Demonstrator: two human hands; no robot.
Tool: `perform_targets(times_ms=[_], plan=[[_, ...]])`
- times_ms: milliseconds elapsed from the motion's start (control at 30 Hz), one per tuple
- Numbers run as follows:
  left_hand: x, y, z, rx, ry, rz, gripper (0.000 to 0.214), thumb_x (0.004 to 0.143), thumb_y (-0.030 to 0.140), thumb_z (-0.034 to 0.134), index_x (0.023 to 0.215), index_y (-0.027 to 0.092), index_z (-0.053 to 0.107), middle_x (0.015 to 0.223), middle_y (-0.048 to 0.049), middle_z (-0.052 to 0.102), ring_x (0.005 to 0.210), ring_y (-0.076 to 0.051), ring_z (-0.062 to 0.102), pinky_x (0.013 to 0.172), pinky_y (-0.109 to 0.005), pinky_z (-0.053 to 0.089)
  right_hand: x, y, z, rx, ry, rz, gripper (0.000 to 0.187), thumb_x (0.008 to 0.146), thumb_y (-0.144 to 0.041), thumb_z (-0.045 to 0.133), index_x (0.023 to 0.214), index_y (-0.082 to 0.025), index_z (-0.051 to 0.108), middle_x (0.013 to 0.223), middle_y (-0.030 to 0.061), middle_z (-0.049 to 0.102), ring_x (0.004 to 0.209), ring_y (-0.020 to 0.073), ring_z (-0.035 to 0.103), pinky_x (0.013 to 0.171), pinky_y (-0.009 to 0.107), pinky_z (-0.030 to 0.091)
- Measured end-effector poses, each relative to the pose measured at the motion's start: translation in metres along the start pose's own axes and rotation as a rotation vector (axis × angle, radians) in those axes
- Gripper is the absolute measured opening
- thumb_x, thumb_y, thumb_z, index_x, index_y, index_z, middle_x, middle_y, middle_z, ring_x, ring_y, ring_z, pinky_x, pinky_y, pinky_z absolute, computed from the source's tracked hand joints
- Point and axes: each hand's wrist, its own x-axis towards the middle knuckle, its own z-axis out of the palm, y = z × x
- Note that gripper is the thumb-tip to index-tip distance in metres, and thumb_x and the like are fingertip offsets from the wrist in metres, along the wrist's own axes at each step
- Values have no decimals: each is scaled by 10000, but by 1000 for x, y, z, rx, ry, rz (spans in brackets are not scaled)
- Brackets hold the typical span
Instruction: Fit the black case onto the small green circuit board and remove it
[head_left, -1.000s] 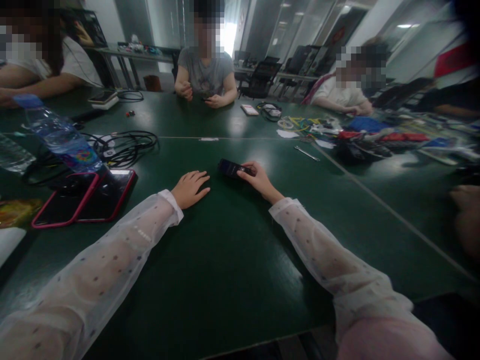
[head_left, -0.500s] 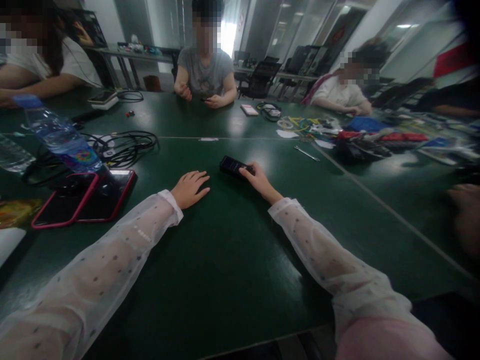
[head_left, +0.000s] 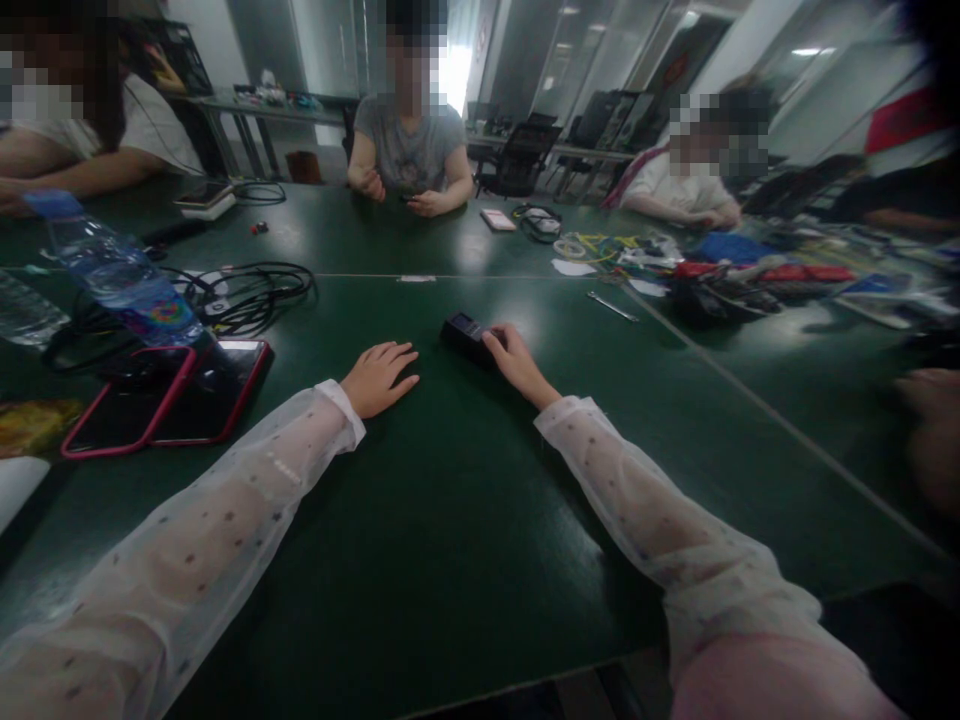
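My right hand [head_left: 511, 362] grips a small black handheld device [head_left: 463, 333] on the dark green table [head_left: 465, 520], lifting its near end so it tilts. My left hand [head_left: 379, 376] rests flat on the table a little to the left of the device, fingers stretched out and holding nothing. Both arms wear sheer white dotted sleeves.
Two phones in red cases [head_left: 169, 400] lie at the left beside a water bottle [head_left: 120, 275] and a tangle of black cables [head_left: 247, 290]. Tools and coloured parts [head_left: 720, 270] clutter the right. Three other people sit around the far side, and another hand [head_left: 930, 420] shows at the right edge.
My right hand has turned the black device and tipped it up from lying flat. My left hand has stayed in place.
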Motion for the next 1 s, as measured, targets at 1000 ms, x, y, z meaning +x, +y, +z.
perform_targets(times_ms=[1000], plan=[[0, 1, 0, 1, 10, 2, 561, 1017, 506, 332, 1463, 178, 422, 1542, -94, 387, 1419, -297, 316, 1150, -484, 265, -16, -24, 0, -333, 58, -400, 527, 896, -330, 536, 1386, -195, 392, 1239, 154, 542, 1143, 303, 559, 973, 519, 500]])
